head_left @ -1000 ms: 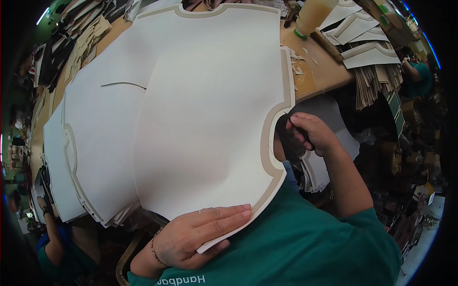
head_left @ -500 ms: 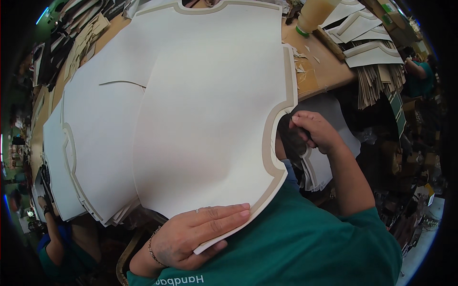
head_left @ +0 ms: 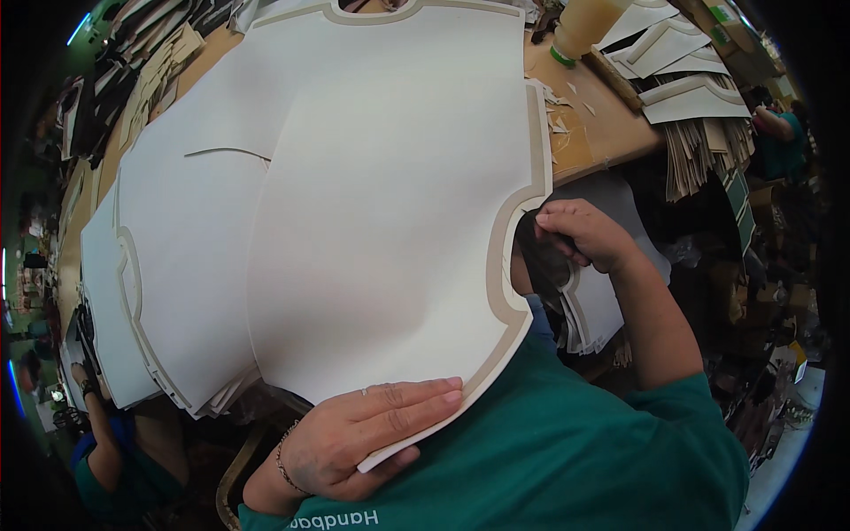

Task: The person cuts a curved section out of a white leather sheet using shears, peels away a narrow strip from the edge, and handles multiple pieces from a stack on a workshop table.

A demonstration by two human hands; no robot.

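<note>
A large white sheet panel (head_left: 381,203) with a beige strip along its notched border lies across the view, its near end over my lap. My left hand (head_left: 372,429) grips the panel's near corner, fingers flat on top and thumb underneath. Beside the curved notch on the right edge is my right hand (head_left: 584,232), fingers closed in a pinch. What they hold, if anything, is hidden against a dark, thin-looking area there. Under the panel on the left lie more white panels (head_left: 190,257), with a thin dark thread or slit on the upper one.
Behind the panel, a wooden table (head_left: 611,124) carries white scraps and a bottle of pale yellowish liquid (head_left: 586,26) with a green cap. Edged white pieces (head_left: 695,99) are stacked at the right. Dark and tan pieces (head_left: 164,75) pile at far left. Co-workers' arms show at both sides.
My right hand has shifted slightly up and left, still pinched, its elbow moving a little outward. The panel and my left hand stay almost where they were.
</note>
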